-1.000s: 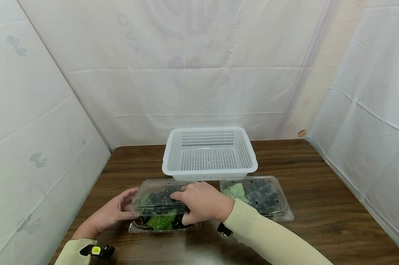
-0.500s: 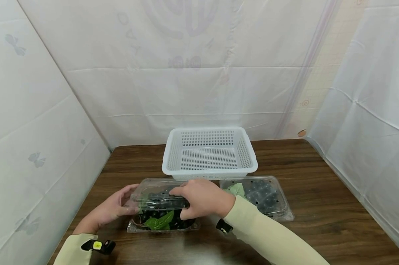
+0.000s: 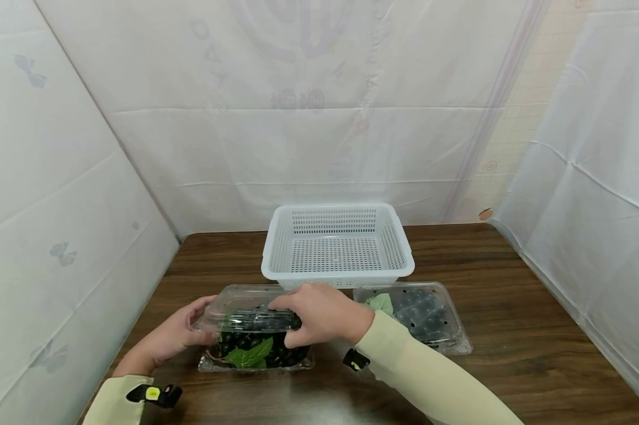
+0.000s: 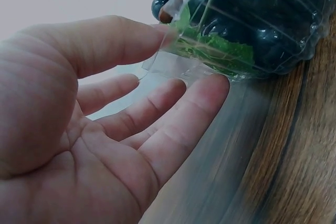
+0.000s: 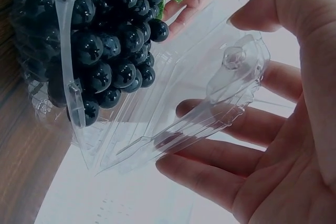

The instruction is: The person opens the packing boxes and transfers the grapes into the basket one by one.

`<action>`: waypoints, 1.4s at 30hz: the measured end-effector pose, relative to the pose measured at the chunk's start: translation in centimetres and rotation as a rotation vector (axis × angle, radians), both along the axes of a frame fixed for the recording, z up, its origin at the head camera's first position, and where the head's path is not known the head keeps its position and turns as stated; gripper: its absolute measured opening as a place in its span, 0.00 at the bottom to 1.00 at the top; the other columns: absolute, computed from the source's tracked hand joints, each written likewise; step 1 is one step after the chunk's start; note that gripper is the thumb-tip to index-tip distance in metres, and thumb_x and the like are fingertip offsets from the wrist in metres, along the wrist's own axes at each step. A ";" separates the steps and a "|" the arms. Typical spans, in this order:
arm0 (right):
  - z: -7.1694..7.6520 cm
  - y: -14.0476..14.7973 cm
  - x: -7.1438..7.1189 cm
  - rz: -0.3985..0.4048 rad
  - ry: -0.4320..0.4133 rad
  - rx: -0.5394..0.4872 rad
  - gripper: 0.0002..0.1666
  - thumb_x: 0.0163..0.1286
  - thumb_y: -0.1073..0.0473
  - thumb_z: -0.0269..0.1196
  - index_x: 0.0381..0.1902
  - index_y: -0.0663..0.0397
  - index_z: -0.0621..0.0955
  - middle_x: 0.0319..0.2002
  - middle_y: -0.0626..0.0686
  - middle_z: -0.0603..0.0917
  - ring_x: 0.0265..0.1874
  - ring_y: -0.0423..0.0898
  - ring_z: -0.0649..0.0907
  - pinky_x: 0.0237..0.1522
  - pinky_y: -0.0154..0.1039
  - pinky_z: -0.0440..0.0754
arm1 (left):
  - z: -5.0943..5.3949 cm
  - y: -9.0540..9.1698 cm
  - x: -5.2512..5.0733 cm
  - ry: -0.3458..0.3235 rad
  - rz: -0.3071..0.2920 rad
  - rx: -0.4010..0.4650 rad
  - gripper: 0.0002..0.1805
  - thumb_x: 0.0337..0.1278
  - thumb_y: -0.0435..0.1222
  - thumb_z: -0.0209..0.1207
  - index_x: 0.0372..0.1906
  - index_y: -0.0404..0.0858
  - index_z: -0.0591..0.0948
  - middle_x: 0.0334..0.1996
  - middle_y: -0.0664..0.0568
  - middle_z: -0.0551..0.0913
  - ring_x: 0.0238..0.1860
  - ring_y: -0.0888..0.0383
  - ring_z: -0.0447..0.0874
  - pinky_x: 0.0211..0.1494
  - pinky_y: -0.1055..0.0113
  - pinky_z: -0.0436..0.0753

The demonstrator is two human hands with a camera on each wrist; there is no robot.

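A clear plastic clamshell box [image 3: 207, 365] holds dark grapes [image 3: 292, 353] and green leaves [image 3: 252, 354]. Its hinged lid [image 3: 239, 298] is tilted up at the front, showing the fruit. My left hand [image 3: 178, 333] is at the lid's left end; in the left wrist view, the thumb and fingers [image 4: 207, 95] lie on either side of the plastic edge. From above, my right hand [image 3: 324, 316] grips the lid's right side. The right wrist view has the lid flap [image 5: 231, 87] between thumb and fingers, with the grapes [image 5: 123, 72] beyond.
A white slotted basket [image 3: 337, 275] stands at the back of the brown wooden table [image 3: 510, 307]. Right of my hands lies a second clear box [image 3: 420, 316] of dark grapes, its lid down. White sheeting [image 3: 319, 147] hangs behind and on both sides.
The lid's front edge has risen and tilted back, uncovering more grapes and leaf. Both hands have shifted slightly with it, and the box has slid a little left.
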State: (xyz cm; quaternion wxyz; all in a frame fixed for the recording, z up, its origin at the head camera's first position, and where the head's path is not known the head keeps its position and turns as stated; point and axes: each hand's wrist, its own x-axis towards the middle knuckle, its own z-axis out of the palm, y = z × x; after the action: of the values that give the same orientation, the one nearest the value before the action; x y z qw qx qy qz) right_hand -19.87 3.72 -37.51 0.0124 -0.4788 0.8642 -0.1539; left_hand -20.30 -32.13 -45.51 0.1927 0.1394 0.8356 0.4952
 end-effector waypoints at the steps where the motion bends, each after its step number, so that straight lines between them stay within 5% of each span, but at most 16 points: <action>1: 0.0 -0.1 0.0 0.002 0.005 -0.003 0.33 0.61 0.52 0.66 0.66 0.42 0.80 0.54 0.45 0.88 0.14 0.34 0.54 0.24 0.28 0.58 | 0.0 -0.1 0.0 0.000 -0.001 0.007 0.48 0.63 0.37 0.68 0.80 0.35 0.54 0.64 0.32 0.75 0.51 0.58 0.84 0.48 0.64 0.87; 8: -0.2 -0.5 -0.4 0.026 0.046 -0.031 0.33 0.59 0.52 0.67 0.64 0.44 0.82 0.29 0.43 0.83 0.18 0.34 0.59 0.24 0.28 0.58 | 0.1 -0.5 0.2 -0.012 0.015 -0.004 0.51 0.62 0.37 0.69 0.81 0.33 0.50 0.69 0.25 0.68 0.55 0.50 0.85 0.50 0.60 0.87; 17: -0.1 -1.1 -0.6 0.024 0.053 -0.024 0.33 0.59 0.50 0.67 0.65 0.42 0.81 0.21 0.40 0.73 0.17 0.34 0.57 0.22 0.29 0.56 | 0.1 -0.9 0.5 -0.085 0.062 0.018 0.54 0.62 0.36 0.68 0.82 0.35 0.46 0.78 0.21 0.45 0.54 0.47 0.86 0.51 0.56 0.88; 24: 0.1 -2.0 -0.9 0.021 0.047 -0.024 0.32 0.60 0.48 0.68 0.65 0.43 0.81 0.32 0.41 0.84 0.21 0.34 0.63 0.24 0.28 0.61 | 0.2 -1.7 1.0 -0.175 0.069 0.112 0.54 0.69 0.34 0.63 0.81 0.30 0.35 0.74 0.16 0.46 0.57 0.42 0.85 0.55 0.51 0.89; 29: 0.3 -2.5 -1.4 0.032 -0.017 -0.058 0.31 0.64 0.49 0.67 0.65 0.44 0.81 0.22 0.41 0.73 0.18 0.33 0.58 0.23 0.27 0.58 | 0.3 -2.6 1.4 -0.169 0.088 0.067 0.57 0.71 0.35 0.61 0.79 0.27 0.27 0.72 0.15 0.53 0.53 0.47 0.88 0.56 0.50 0.88; 32: 0.3 -2.8 -1.7 0.046 -0.045 -0.086 0.28 0.67 0.49 0.66 0.65 0.45 0.81 0.30 0.40 0.83 0.18 0.32 0.60 0.24 0.26 0.61 | 0.3 -3.1 1.5 -0.131 0.071 0.076 0.56 0.71 0.33 0.60 0.79 0.26 0.28 0.69 0.17 0.62 0.51 0.54 0.89 0.53 0.53 0.89; 36: 0.3 -3.3 -2.2 0.067 -0.061 -0.128 0.26 0.68 0.47 0.66 0.62 0.45 0.83 0.52 0.41 0.88 0.22 0.31 0.67 0.31 0.24 0.68 | 0.3 -3.9 1.8 -0.101 0.049 0.090 0.54 0.72 0.32 0.59 0.79 0.25 0.28 0.69 0.17 0.62 0.49 0.60 0.88 0.51 0.55 0.90; 42: 0.4 -4.3 -3.4 0.047 -0.098 -0.182 0.24 0.69 0.43 0.68 0.59 0.44 0.84 0.52 0.39 0.88 0.40 0.28 0.80 0.45 0.22 0.78 | 0.3 -4.9 2.2 -0.137 0.044 0.104 0.47 0.73 0.33 0.57 0.78 0.21 0.37 0.70 0.15 0.58 0.51 0.55 0.87 0.51 0.52 0.90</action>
State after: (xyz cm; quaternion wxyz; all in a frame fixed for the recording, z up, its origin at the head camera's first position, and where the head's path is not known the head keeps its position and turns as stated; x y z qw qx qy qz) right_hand -23.22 -0.56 -37.15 0.0145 -0.4899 0.8337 -0.2546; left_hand -18.09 -37.07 -45.19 0.2310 0.0968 0.7964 0.5504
